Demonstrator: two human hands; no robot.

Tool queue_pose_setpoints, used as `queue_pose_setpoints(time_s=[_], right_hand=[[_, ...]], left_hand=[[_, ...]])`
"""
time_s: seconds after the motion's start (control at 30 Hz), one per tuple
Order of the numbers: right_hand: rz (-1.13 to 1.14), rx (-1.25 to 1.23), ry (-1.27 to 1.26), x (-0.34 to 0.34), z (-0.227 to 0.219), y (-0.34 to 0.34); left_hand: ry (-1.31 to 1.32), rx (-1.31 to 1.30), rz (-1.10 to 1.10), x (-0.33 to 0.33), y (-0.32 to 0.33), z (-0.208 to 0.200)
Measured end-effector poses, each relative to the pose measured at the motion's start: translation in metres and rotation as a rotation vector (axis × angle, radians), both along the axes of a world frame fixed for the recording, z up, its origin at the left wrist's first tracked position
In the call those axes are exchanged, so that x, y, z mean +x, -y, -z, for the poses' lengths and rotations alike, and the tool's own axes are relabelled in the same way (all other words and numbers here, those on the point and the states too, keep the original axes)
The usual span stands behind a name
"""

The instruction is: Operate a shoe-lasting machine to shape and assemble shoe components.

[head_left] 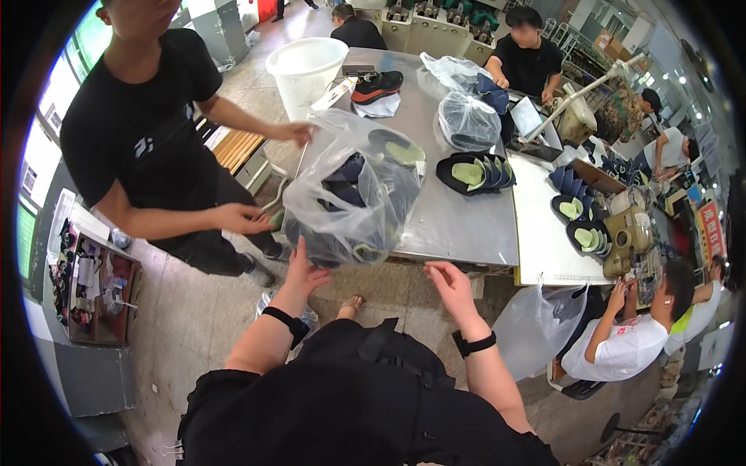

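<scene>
A large clear plastic bag (353, 186) holding navy and pale-green shoe pieces sits at the near left edge of the metal table (458, 221). At its lower left side is my left hand (304, 272), fingers apart, at or just touching the plastic; I cannot tell which. My right hand (451, 291) is raised off the table's front edge, to the right of the bag. Its fingers are loosely bent and apart, with nothing in them. A co-worker's hand (291, 133) reaches to the bag's upper left, and their other hand (242, 219) is beside its left side.
Stacked navy shoe uppers (497, 172) and another filled plastic bag (468, 120) lie on the table. A black and orange shoe (378, 88) is farther back, near a white bin (305, 70). A seated person (622, 346) works at the right beside a hanging plastic bag (532, 330).
</scene>
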State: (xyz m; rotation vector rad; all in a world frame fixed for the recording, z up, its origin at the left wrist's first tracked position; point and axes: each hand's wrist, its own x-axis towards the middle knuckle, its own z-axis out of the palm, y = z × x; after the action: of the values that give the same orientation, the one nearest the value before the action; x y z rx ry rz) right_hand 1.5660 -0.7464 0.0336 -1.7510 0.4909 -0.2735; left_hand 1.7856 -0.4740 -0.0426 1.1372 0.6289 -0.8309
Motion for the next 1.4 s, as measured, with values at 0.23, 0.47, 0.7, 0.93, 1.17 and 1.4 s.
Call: queue_pose_setpoints(time_s=[0.23,0.47,0.7,0.93,1.17,1.4], right_hand=[[-0.060,-0.379,0.145,0.161,-0.090,0.014],[-0.133,-0.891,0.089,0.333,-0.055,0.029],[-0.157,-1.027,-0.208,0.414,-0.014,0.042],[-0.383,-0.569,-0.138,0.413,0.000,0.062],[-0.165,0.902,0.464,0.304,-0.137,0.122],[-0.010,0.716,0.805,0.146,-0.184,0.134]], left_hand=[[0.001,0.032,0.065,0.046,0.003,0.019],[0.331,0.303,0.343,0.106,-0.016,0.042],[1.770,0.216,0.266,0.119,0.027,-0.157],[1.752,0.658,1.075,0.139,0.082,-0.131],[1.506,1.009,1.127,0.145,0.046,-0.061],[1.032,-0.235,0.062,0.167,0.014,-0.121]])
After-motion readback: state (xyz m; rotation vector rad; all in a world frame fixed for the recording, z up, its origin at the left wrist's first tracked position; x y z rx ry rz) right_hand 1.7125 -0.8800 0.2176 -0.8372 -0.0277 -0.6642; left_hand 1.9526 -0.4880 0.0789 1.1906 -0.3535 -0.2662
